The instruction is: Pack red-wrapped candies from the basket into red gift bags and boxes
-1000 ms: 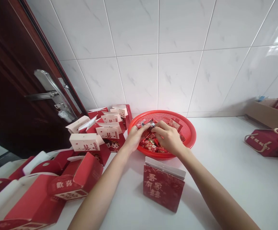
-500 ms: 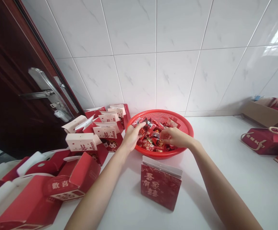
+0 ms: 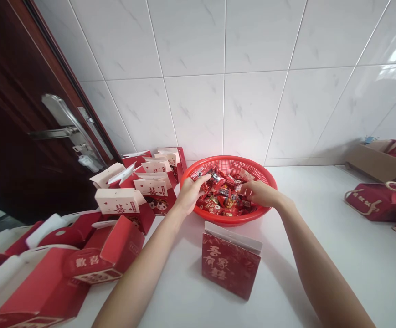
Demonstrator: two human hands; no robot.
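A red plastic basket (image 3: 230, 222) holds a heap of wrapped candies (image 3: 230, 197), mostly in red wrappers. My left hand (image 3: 190, 195) is over its left rim, thumb stretched across the candies and the other fingers mostly hidden; it seems closed on some wrapped candies. From the right rim, my right hand (image 3: 262, 193) reaches in with slightly bent, parted fingers touching the candies, and no candy is visibly gripped there. In front of the basket, between my forearms, a dark red gift box (image 3: 231, 264) with pale lettering stands upright, its grey-white top flaps raised.
Several red-and-cream gift boxes (image 3: 117, 202) stand at the left, with larger open red boxes (image 3: 43, 282) nearer me. At the right are a brown carton (image 3: 378, 161) and a red box with a rope handle (image 3: 372, 202). A tiled wall (image 3: 245, 109) rises behind the white tabletop (image 3: 300, 182).
My right hand has shifted right over the candies, and its fingers have uncurled somewhat. My left hand stays at the basket's left side. The view has moved slightly.
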